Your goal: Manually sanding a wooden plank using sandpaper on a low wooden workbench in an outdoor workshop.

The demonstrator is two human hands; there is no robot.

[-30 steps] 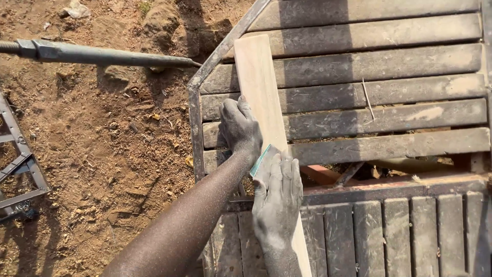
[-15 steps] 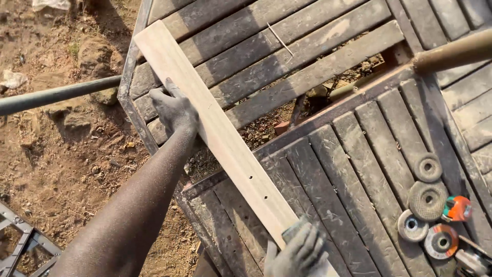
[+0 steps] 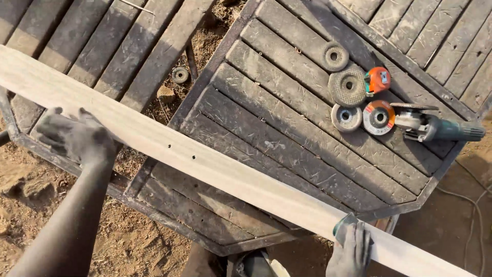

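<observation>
A long pale wooden plank (image 3: 220, 169) lies slantwise across two dark slatted tables, from upper left to lower right. My left hand (image 3: 77, 137), dusty and spread flat, presses down on the plank near its left part. My right hand (image 3: 352, 250) rests on the plank near the lower right, holding a small greenish-grey sanding pad (image 3: 343, 225) against the wood. Two small dark holes (image 3: 181, 151) show in the plank between my hands.
On the octagonal slatted table (image 3: 287, 128) lie several grinding discs (image 3: 347, 86), an orange tape measure (image 3: 378, 80) and a teal angle grinder (image 3: 435, 128). Another disc (image 3: 180, 75) lies in the gap between tables. Bare dirt (image 3: 31, 200) is at lower left, a cable (image 3: 474, 205) at right.
The view has swung right and closer, bringing the grinder and discs into sight. My right hand has slid further down the plank with the pad; my left hand stays pressed on it.
</observation>
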